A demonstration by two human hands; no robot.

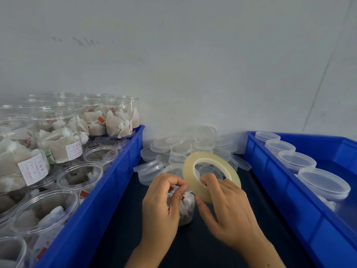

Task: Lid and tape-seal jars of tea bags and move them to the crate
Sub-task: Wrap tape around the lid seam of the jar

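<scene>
Clear tape roll (211, 176) sits pinched in our right hand (228, 207) at lower centre, while our left hand (161, 202) curls around the tea-bag jar (185, 206) on the dark surface (123, 225) between two blue crates (301, 194).

soft, even, diffuse light fills the view, with no one source showing and a cool grey-blue cast. the wall (173, 45) is flatly lit, darkening slightly toward the upper corners. shadows are faint. pale sheen sits on the sealed jar lids (324, 182) in the right blue crate (289, 200) and on the open jar rims (73, 182) at left. wide-angle distortion bows the crate edges. the whole picture is soft; the left hand (162, 206) and right hand (229, 209) are slightly smeared.
</scene>
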